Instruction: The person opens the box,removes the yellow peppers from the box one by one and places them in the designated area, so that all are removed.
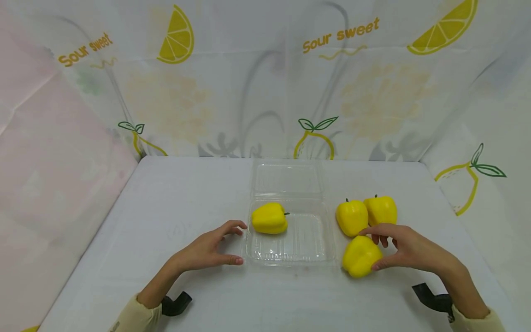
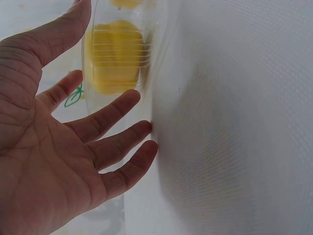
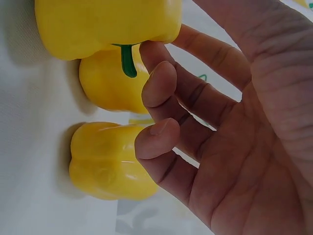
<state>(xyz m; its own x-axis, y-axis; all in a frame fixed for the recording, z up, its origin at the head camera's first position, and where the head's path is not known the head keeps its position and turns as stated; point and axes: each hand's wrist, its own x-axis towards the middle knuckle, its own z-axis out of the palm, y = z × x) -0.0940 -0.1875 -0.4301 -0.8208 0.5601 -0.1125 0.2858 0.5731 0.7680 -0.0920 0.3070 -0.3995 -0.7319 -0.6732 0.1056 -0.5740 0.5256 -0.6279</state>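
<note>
My right hand (image 1: 400, 246) pinches a yellow bell pepper (image 1: 360, 258) between the thumb and a forefinger laid along its far side. In the right wrist view this pepper (image 3: 105, 24) shows its green stem, and the other fingers curl below it. One yellow bell pepper (image 1: 269, 218) lies on its side in the left part of a clear plastic clamshell box (image 1: 307, 240), stem pointing right. Beside the box's left wall is my left hand (image 1: 207, 249), thumb and fingers spread apart. In the left wrist view that palm (image 2: 54, 161) holds nothing.
Two more yellow bell peppers, a nearer one (image 1: 351, 217) and a farther one (image 1: 381, 210), stand right of the box, just beyond my right hand. The box's lid (image 1: 287, 179) lies folded back on the white table (image 1: 186, 198). A lemon-print cloth (image 1: 232, 92) hangs behind.
</note>
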